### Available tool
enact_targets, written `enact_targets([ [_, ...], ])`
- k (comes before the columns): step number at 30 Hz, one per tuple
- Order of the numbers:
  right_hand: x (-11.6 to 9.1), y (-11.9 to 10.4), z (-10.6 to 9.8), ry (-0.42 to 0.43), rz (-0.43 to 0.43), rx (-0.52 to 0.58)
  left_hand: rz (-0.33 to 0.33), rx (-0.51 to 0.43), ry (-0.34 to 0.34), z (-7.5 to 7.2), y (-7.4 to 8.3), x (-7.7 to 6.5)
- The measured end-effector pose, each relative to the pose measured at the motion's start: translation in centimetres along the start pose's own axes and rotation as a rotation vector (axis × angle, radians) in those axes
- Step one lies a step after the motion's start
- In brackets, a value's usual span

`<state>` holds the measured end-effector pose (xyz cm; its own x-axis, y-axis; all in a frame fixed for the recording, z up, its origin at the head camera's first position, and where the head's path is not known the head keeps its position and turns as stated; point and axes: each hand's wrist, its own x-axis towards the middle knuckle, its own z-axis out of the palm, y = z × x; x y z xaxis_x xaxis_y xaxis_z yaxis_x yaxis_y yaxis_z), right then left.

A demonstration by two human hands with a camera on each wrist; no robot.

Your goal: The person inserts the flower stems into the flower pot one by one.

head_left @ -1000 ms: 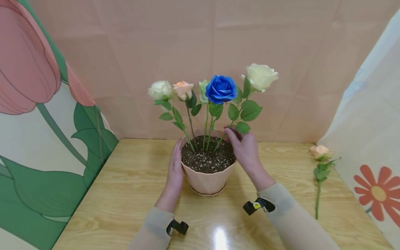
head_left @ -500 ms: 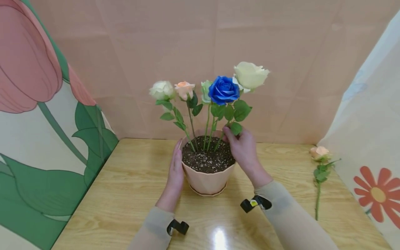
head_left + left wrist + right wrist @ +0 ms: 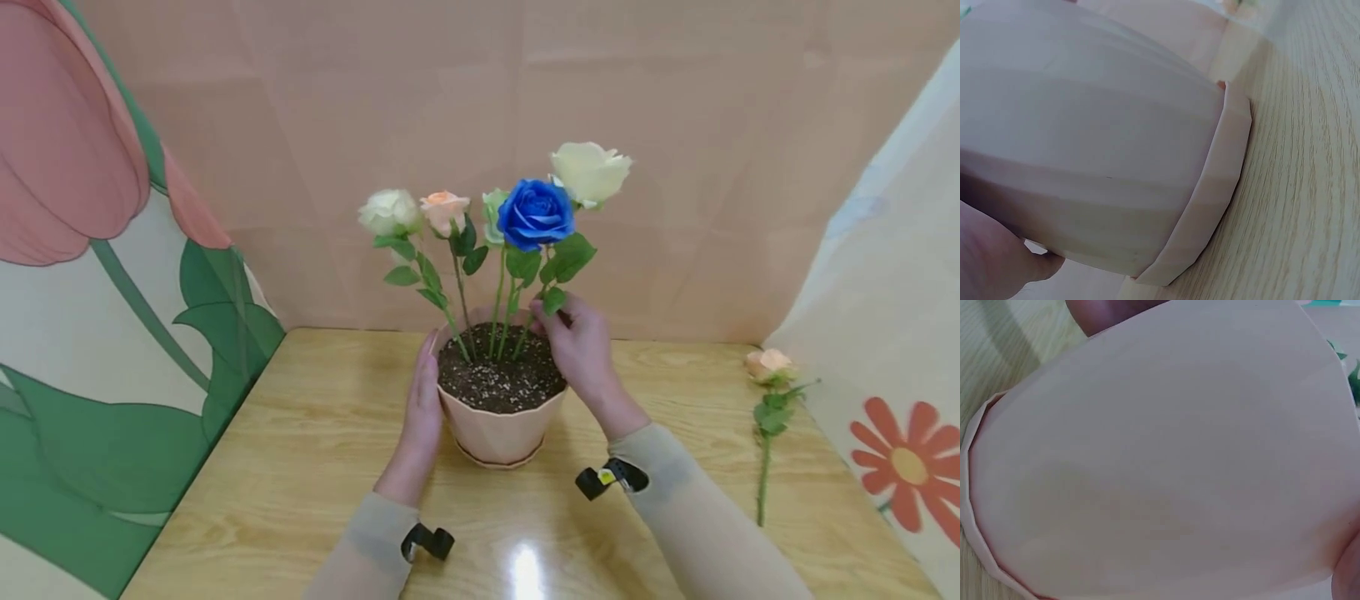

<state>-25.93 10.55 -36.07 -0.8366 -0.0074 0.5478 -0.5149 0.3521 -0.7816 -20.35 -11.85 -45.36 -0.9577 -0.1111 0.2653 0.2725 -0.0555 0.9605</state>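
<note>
A pink faceted pot (image 3: 501, 429) of dark soil (image 3: 498, 385) stands on its saucer (image 3: 1210, 194). My left hand (image 3: 422, 408) rests along the pot's left side, its fingers fairly straight. Over the right rim, my right hand (image 3: 588, 354) pinches the lower stem of the tall cream-white rose (image 3: 591, 173), whose stem enters the soil. A blue rose (image 3: 536, 214) stands in front of it. Further left rise a pale green rose (image 3: 493, 217), a peach rose (image 3: 446, 212) and a smaller white rose (image 3: 390, 213). In the right wrist view the pot wall (image 3: 1160, 456) hides most of the hand.
Another peach rose (image 3: 770, 364) with a leafy stem lies at the right of the wooden table (image 3: 300, 467). A pink cloth backdrop (image 3: 337, 125) hangs behind. Printed flower panels flank both sides, with a large tulip (image 3: 67, 133) on the left.
The cream-white rose has swung left and become more upright, its bloom now behind the blue rose. My right hand has shifted slightly left with its stem. My left hand stays against the pot.
</note>
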Motion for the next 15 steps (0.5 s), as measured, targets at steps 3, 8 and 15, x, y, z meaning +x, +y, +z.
enact_targets([
  [3,0.06,0.16,0.01,-0.007,0.009,0.004,0.01,-0.01,-0.004,0.09,0.0,0.11],
  [8,0.02,0.07,0.11,-0.012,0.035,-0.032,0.009,-0.011,-0.009,-0.05,-0.09,0.01],
  [15,0.11,-0.01,0.02,-0.01,0.112,-0.008,0.022,-0.004,-0.022,-0.31,-0.25,0.23],
])
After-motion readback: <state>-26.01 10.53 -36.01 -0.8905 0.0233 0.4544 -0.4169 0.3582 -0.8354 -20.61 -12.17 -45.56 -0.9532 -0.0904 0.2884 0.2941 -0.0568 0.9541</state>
